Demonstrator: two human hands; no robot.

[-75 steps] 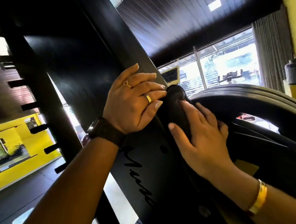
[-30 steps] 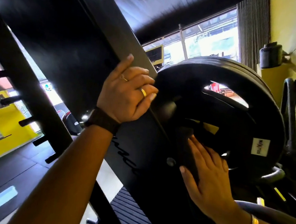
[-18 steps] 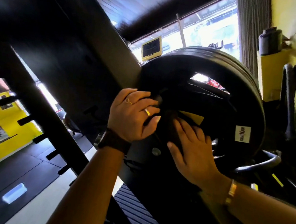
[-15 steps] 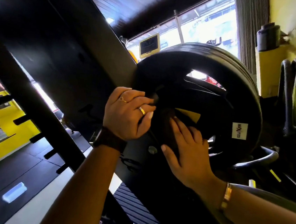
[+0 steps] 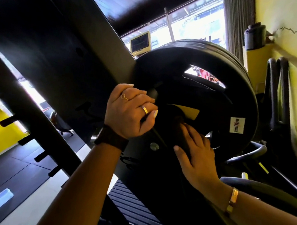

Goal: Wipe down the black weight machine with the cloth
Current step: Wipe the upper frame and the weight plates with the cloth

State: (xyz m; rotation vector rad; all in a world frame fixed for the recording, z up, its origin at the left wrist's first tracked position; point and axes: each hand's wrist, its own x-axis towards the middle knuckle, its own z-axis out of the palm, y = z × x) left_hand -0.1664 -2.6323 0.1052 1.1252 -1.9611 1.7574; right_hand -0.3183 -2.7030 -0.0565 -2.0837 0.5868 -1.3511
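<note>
The black weight machine fills the view: a slanted black beam (image 5: 58, 57) and a stack of black weight plates (image 5: 218, 105) on its side. My left hand (image 5: 129, 114) grips the beam's edge right beside the plate hub, fingers curled over it. Flat on the plate face below the hub lies my right hand (image 5: 196, 159), its straight fingers pressing a dark cloth (image 5: 178, 123) against the plate. Only a small dark fold of the cloth shows past my fingertips. A silver bolt (image 5: 154, 146) sits between my two wrists.
A yellow wall (image 5: 289, 35) stands close on the right, with black curved bars (image 5: 277, 100) against it. A black upright with pegs (image 5: 7, 121) crosses at the left. A ribbed black footplate (image 5: 134, 206) lies below. Windows (image 5: 189, 30) and a small screen (image 5: 140, 42) are behind.
My right hand slid from low on the plate back up toward the hub with the cloth. My left hand shifted down the beam edge and curled tighter. My head has moved slightly.
</note>
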